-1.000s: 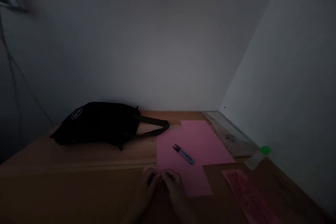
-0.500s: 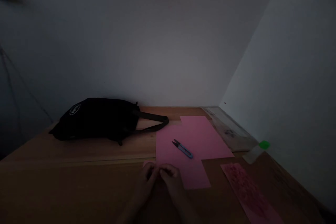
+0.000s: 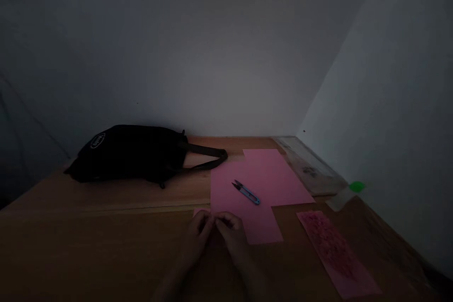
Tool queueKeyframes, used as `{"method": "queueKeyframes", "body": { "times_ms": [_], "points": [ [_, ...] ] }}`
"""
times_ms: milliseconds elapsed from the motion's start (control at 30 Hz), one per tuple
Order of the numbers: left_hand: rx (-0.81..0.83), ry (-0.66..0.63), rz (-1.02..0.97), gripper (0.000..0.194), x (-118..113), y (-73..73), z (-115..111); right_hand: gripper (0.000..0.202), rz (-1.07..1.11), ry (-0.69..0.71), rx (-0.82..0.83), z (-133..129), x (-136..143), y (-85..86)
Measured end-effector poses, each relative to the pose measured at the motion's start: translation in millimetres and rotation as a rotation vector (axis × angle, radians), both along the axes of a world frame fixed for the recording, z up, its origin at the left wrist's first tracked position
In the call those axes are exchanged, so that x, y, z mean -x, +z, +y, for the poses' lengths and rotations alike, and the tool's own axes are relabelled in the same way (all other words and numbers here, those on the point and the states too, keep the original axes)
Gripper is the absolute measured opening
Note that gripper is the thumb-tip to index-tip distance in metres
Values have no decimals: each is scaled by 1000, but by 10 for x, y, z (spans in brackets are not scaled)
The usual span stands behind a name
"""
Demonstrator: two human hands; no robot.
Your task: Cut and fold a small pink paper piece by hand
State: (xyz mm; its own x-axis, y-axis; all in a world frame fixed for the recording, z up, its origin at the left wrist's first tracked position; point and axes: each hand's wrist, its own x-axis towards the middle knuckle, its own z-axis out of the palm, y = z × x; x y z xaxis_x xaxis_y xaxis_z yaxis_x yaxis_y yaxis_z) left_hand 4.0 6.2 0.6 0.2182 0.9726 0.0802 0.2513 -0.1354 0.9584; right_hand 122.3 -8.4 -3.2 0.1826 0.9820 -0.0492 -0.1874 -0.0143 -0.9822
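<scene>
My left hand [image 3: 196, 236] and my right hand [image 3: 233, 240] meet fingertip to fingertip low in the middle of the head view. Both are closed in a pinch; what they hold between them is too small and dark to make out. A small pink paper corner [image 3: 201, 211] shows just behind my left hand. Beyond my hands lie large pink paper sheets [image 3: 262, 174], which reach behind my right hand. On them rest blue-handled thread snips [image 3: 247, 192], blades pointing up and left, apart from both hands.
A black bag [image 3: 130, 153] lies at the back left, its strap reaching the pink sheets. To the right, a pink paper strip [image 3: 332, 255] carries a heap of small dark pink bits. Clear plastic [image 3: 307, 167] and a green tab [image 3: 356, 186] lie along the right wall. The wooden table [image 3: 88, 236] is dim.
The whole scene sits slightly higher in the picture, as the camera has tilted down. My hands stay together in nearly the same pinch. The snips and paper keep their places on the table.
</scene>
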Motion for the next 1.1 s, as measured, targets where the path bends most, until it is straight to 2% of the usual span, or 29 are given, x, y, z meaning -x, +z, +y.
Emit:
{"method": "queueKeyframes", "body": {
  "times_ms": [533, 1100],
  "points": [
    [36, -21, -15, 22, 6, 107, -28, 10, 7, 21, 43, -28, -26, 78],
    [11, -25, -60, 19, 11, 92, -21, 9, 22, 45, 1, -36, -24, 114]
  ]
}}
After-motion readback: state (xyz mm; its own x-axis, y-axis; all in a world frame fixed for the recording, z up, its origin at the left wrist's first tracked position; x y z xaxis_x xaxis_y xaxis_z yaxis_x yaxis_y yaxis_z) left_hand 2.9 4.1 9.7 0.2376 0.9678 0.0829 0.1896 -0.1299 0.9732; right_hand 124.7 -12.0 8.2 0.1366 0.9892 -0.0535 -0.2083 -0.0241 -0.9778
